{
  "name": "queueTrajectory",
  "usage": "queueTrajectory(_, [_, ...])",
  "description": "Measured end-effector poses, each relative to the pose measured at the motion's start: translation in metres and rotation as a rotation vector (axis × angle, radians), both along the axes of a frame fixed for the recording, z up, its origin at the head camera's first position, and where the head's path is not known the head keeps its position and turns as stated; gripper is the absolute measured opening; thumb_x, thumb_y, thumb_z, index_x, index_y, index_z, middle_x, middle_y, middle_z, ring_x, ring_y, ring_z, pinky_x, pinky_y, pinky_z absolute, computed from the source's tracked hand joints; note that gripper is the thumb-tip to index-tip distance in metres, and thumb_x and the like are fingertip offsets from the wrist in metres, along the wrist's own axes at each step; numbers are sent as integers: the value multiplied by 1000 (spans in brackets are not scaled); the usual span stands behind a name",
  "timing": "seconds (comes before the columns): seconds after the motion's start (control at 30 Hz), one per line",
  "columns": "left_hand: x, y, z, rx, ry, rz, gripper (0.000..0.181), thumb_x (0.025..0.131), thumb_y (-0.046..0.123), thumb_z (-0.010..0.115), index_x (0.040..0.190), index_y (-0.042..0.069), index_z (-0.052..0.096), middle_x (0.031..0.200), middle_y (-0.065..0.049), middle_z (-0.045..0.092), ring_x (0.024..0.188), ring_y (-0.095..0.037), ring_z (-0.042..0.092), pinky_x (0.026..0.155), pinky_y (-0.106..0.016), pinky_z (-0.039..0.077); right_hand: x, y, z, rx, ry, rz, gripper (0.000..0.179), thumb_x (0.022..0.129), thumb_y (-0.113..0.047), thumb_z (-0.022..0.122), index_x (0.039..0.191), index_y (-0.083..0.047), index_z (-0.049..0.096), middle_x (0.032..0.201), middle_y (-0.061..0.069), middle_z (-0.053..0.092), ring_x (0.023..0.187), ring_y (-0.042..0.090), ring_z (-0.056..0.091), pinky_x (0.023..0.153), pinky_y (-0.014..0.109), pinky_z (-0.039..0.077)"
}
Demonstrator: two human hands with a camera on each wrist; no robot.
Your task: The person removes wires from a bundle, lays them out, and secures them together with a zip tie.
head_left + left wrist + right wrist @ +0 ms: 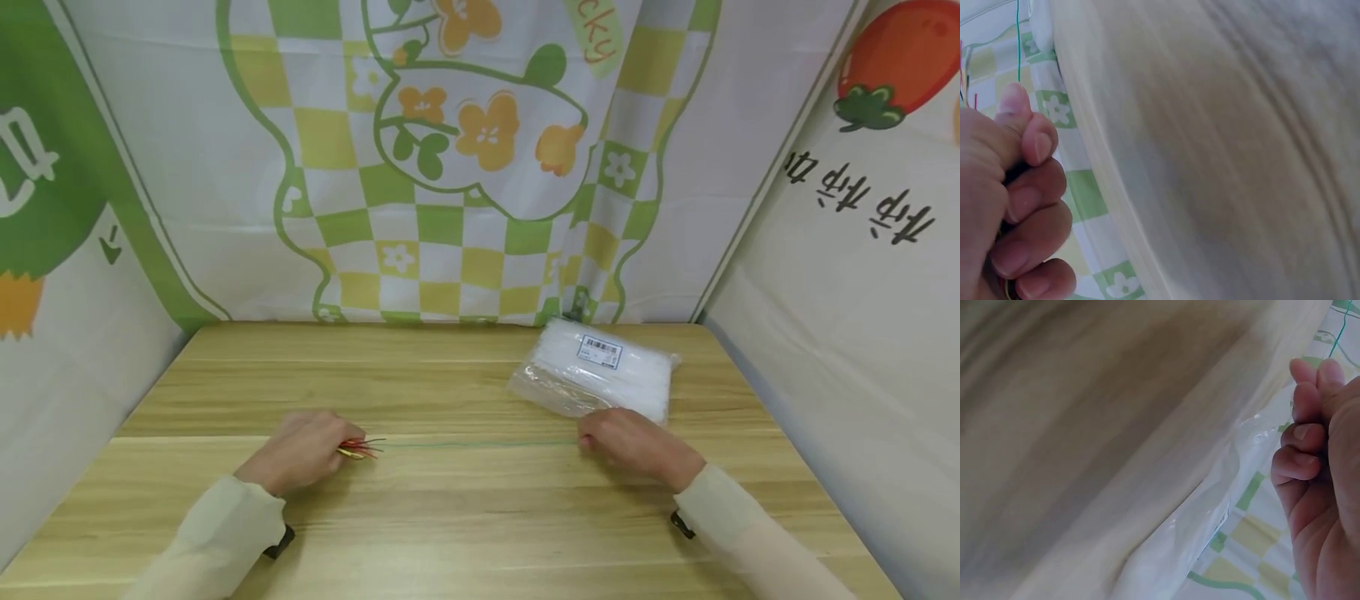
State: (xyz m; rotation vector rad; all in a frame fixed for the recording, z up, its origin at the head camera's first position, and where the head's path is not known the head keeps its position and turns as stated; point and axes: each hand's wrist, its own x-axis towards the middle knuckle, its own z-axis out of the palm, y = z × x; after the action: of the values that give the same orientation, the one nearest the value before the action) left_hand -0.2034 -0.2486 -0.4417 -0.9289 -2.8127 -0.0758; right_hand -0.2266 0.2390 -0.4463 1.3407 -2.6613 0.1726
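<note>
My left hand (303,450) grips a bundle of thin wires (358,450), red, yellow and black ends poking out past the thumb. In the left wrist view its fingers are curled around the bundle, which mostly hides inside the palm. A single thin green wire (472,444) runs nearly straight from this hand across to my right hand (637,446). There the thumb and forefinger pinch the wire's end; the green strand (1337,341) also rises from those fingertips in the right wrist view. Both hands are over the middle of the wooden table.
A clear plastic bag of white items (607,367) with a printed label lies just behind my right hand, towards the table's back edge. Patterned cloth walls (465,250) enclose the wooden table (480,525) at the back and sides.
</note>
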Motion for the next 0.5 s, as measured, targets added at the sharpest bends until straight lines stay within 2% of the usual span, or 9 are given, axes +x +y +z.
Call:
queueTrajectory(0.07, [0,0,-2,-28,-8,31,32,77,-1,74,75,30,66,68,17,60,62,-5,48,52,-27,38,-2,-2,-2,1,5,13,25,96,-5,70,78,-19,61,76,-10,61,72,6,59,70,27,54])
queueTrajectory(0.17, [1,1,-5,-90,-59,69,23,83,4,78,89,26,76,80,10,73,70,-11,62,57,-33,49,-2,-6,-4,7,25,31,21,97,-11,71,80,-19,63,78,-9,64,74,8,64,72,26,55])
queueTrajectory(0.27, [2,1,-6,-126,-125,75,16,88,10,81,97,23,78,91,6,77,80,-16,69,65,-38,54,-1,-10,-3,30,48,31,20,98,-15,72,80,-19,64,80,-9,66,77,9,66,73,25,56])
queueTrajectory(0.4, [3,1,-4,-92,-193,79,15,92,14,79,90,27,72,86,10,72,79,-15,65,66,-37,51,-1,-14,-3,53,64,25,18,98,-17,72,81,-19,65,82,-8,69,78,11,68,73,25,56])
queueTrajectory(0.5, [3,-2,-3,-44,-233,73,18,95,20,77,85,31,67,78,15,63,73,-9,55,64,-33,44,-1,-16,-3,62,76,19,18,97,-15,74,81,-19,65,81,-7,69,77,11,69,72,26,57])
